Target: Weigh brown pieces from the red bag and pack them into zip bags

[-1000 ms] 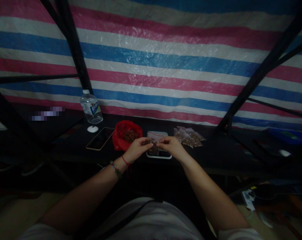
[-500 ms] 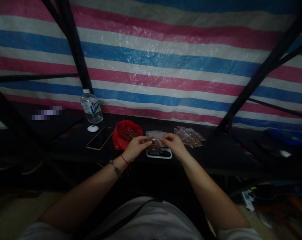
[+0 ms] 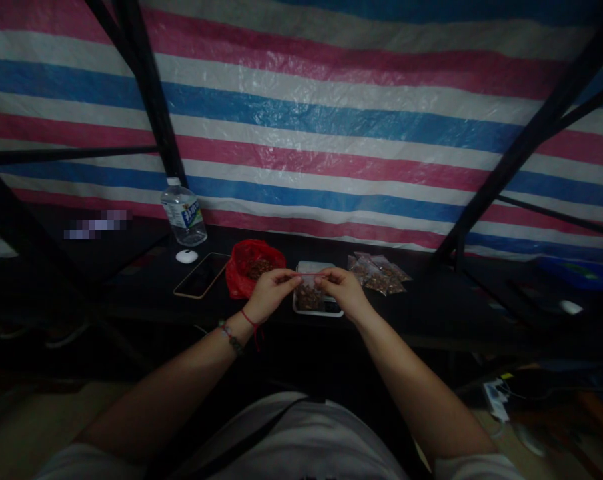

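My left hand and my right hand pinch the two ends of the red-lined top edge of a small clear zip bag. Brown bits fill the lower part of the bag, which hangs over a white digital scale. Whether the bag touches the scale I cannot tell. To the left, an open red plastic bag holds more of the brown bits. Several filled zip bags lie in a pile to the right of my right hand.
On the black table, a phone lies left of the red bag. Behind it are a white computer mouse and a clear plastic bottle. A blue tray is at far right. Black metal bars and a striped sheet stand behind.
The zip bag has turned so its red-lined edge is up and its contents hang down. My fingers have moved to the two ends of that top edge.
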